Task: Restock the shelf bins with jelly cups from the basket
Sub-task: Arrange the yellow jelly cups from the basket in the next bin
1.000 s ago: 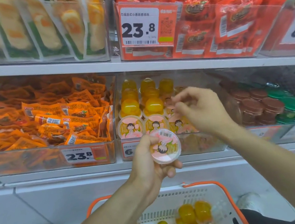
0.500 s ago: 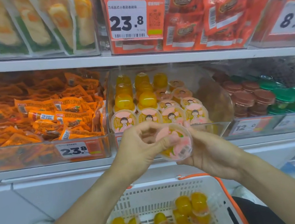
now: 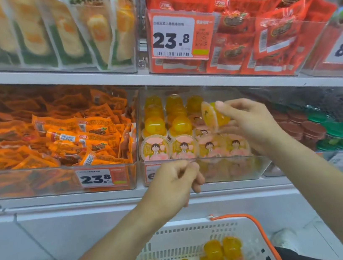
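Two hands work at the clear shelf bin [image 3: 233, 165] on the middle shelf. The right hand [image 3: 251, 125] is raised over the right part of that bin, pinching a jelly cup [image 3: 211, 116] between thumb and fingers; the cup is tipped on edge, its printed lid facing left and its orange body toward the palm. Under it, the bin holds more jelly cups: a near row [image 3: 195, 146] lying with cartoon lids facing out, and farther rows stacked with orange domes up. The left hand [image 3: 174, 186] hangs lower, in front of the bin's near wall, its fingers curled loosely and holding nothing. At the bottom, near the person, a white basket [image 3: 241, 225] with an orange handle carries several loose orange cups [image 3: 223, 252]. Left of the jelly bin sits a bin of orange snack packets [image 3: 75, 139] with a 23.8 price tag [image 3: 98, 178]. Red packets [image 3: 263, 35] fill the shelf above.
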Tool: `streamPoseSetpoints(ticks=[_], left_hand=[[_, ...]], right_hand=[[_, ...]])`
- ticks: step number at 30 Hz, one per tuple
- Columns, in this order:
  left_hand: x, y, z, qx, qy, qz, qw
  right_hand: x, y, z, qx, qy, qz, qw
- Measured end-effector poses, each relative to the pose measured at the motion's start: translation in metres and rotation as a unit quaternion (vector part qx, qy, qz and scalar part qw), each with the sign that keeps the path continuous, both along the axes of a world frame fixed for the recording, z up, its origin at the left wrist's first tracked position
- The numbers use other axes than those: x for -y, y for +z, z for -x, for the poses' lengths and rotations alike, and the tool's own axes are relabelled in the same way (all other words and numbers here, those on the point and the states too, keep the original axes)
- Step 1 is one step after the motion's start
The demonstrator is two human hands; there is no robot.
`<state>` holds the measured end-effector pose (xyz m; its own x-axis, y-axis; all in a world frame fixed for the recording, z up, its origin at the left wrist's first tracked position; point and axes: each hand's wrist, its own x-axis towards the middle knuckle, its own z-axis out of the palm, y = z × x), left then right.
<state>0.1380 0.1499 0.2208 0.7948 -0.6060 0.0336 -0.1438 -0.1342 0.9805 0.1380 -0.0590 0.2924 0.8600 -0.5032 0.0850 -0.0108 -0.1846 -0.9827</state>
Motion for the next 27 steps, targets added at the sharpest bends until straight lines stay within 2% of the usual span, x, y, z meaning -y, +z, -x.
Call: streamPoseSetpoints(ticks=[3, 5, 10, 13, 18, 20, 22, 25, 27], left_hand=[[0.003, -0.006, 0.002, 0.001, -0.025, -0.027, 0.999], [0.004, -0.008, 0.005, 0.005, -0.037, -0.038, 0.999], [0.003, -0.012, 0.005, 0.003, -0.049, -0.045, 0.998], [0.004, -0.012, 0.001, -0.001, -0.051, -0.044, 0.998], [0.006, -0.020, -0.001, 0.000, -0.052, -0.058, 0.997], [0.007, -0.025, -0.001, -0.009, -0.052, -0.061, 0.997], [0.006, -0.029, -0.001, -0.012, -0.051, -0.070, 0.996], [0.005, -0.034, 0.000, -0.007, -0.054, -0.090, 0.994], [0.005, -0.036, 0.001, -0.005, -0.057, -0.102, 0.993]], right_hand=[[0.013, -0.008, -0.045, -0.061, -0.087, 0.236, 0.966], [0.018, -0.017, -0.069, -0.108, -0.097, 0.315, 0.938], [0.022, -0.025, -0.100, -0.225, -0.046, 0.417, 0.880], [0.021, -0.022, -0.105, -0.244, -0.044, 0.470, 0.847], [0.013, -0.020, -0.109, -0.241, -0.060, 0.518, 0.819], [0.011, -0.019, -0.108, -0.234, -0.063, 0.524, 0.816], [0.012, -0.020, -0.102, -0.217, -0.066, 0.502, 0.835], [0.014, -0.022, -0.081, -0.130, -0.079, 0.457, 0.876], [0.010, -0.022, -0.061, -0.049, -0.093, 0.446, 0.889]])
